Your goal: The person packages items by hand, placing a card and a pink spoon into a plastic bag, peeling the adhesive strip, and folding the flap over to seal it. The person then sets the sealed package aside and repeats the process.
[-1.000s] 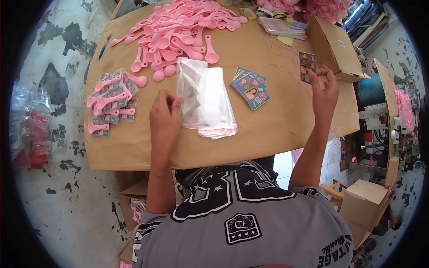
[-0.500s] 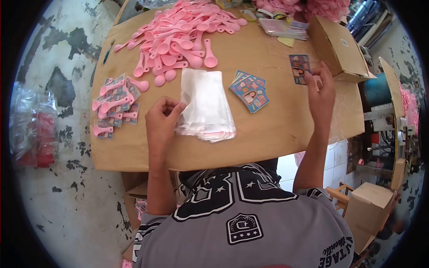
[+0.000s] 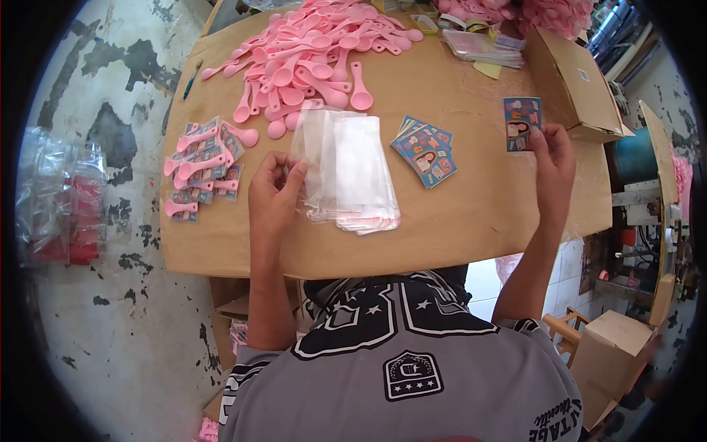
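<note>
My left hand pinches the edge of a clear plastic bag, which is lifted partly off a stack of clear bags. Between the thumb and fingers of my right hand is a printed blue card, held near its lower right corner over the table's right side. A fanned pile of similar cards lies right of the bags. Left of my left hand, several bagged cards with pink spoons lie in a heap.
A large pile of pink spoons covers the back of the brown-topped table. At the back right stand a cardboard box and a stack of plastic packs. A pen lies near the left edge.
My left hand has drawn one bag leftward from the stack. My right hand now grips the card, which shows upright in its fingers. The whole view has shifted slightly.
</note>
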Tool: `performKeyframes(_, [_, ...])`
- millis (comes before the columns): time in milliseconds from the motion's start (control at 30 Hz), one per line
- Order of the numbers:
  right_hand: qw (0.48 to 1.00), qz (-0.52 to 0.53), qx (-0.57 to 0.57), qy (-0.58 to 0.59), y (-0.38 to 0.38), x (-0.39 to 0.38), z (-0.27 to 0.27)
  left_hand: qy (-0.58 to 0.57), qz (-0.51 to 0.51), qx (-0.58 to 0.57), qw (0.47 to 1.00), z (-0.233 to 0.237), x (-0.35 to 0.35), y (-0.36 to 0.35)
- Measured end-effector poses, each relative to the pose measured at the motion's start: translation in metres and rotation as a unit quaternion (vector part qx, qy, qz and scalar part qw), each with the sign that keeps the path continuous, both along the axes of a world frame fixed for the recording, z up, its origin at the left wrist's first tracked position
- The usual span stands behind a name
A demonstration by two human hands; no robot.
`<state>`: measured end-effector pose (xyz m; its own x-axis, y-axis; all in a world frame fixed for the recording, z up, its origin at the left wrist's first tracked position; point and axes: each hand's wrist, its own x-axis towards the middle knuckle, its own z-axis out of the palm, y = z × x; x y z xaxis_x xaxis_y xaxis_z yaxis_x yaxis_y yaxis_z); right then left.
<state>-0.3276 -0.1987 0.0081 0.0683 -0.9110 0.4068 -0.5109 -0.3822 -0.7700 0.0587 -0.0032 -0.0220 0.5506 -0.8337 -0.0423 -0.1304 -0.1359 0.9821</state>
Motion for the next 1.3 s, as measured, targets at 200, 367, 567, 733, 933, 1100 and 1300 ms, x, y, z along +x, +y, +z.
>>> performKeyframes(200, [0.989, 0.016, -0.094, 0.114, 0.001, 0.045, -0.003, -0.028, -0.005, -0.001, 1.000, 0.003, -0.002, 0.003])
performKeyframes(367, [0.963, 0.098, -0.148, 0.203, 0.010, 0.096, -0.002, -0.119, 0.009, -0.006, 0.993, 0.009, -0.006, 0.006])
performKeyframes(567, [0.910, -0.139, -0.171, 0.350, -0.025, 0.063, -0.005, 0.031, -0.023, -0.022, 0.999, -0.001, 0.005, 0.018])
performKeyframes(733, [0.981, 0.024, -0.090, 0.170, 0.000, 0.072, 0.009, 0.099, -0.021, -0.122, 0.987, 0.005, -0.011, 0.009])
performKeyframes(933, [0.935, -0.035, -0.208, 0.283, -0.024, 0.058, -0.010, 0.154, -0.027, -0.103, 0.982, 0.006, -0.008, 0.014])
performKeyframes(1100, [0.997, 0.048, -0.019, -0.057, 0.020, 0.068, 0.019, 0.241, 0.028, -0.141, 0.960, 0.002, -0.018, 0.012])
performKeyframes(1300, [0.902, 0.246, 0.302, -0.188, 0.092, 0.093, -0.002, 0.356, 0.022, -0.205, 0.911, 0.012, -0.044, -0.005])
